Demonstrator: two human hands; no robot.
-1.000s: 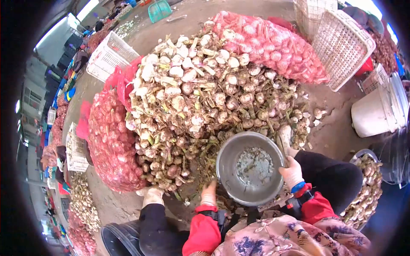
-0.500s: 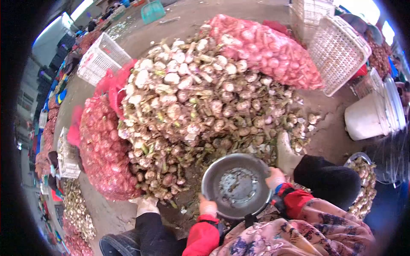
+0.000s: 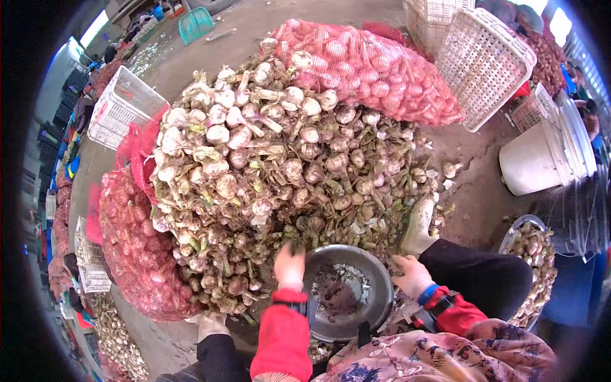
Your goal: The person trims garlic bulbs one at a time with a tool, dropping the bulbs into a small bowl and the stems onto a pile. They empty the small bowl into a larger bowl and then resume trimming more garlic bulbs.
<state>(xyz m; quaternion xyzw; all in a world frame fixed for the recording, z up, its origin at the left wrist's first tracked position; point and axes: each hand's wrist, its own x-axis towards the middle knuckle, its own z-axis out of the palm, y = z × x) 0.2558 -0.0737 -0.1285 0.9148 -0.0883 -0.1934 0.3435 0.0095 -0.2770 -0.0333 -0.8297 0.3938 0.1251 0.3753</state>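
Note:
A grey metal basin [image 3: 317, 326] sits between my legs at the near edge of a large garlic heap [image 3: 293, 169]. Dark dirt and pale skin scraps [image 3: 353, 280] lie inside it. My left hand [image 3: 289, 266], in a pale glove with darkened fingertips, is just off the basin's left rim. Its fingers point into the bulbs, thumb and forefinger apart. On the other side, my right hand [image 3: 412, 275] is close by the right rim with its fingers spread, nothing visible in them.
Red mesh sacks of garlic lie left [image 3: 143, 248] and behind [image 3: 369, 70] the heap. White plastic crates stand left [image 3: 127, 105] and right [image 3: 487, 60]. At right are white buckets [image 3: 534, 159] and a tub of garlic [image 3: 531, 270]. My bare feet flank the basin.
Both hands held the basin's rim before. Now my left hand has let go and moved forward to the heap, and my right hand's fingers have loosened. The view has shifted, and the scraps inside are spread differently.

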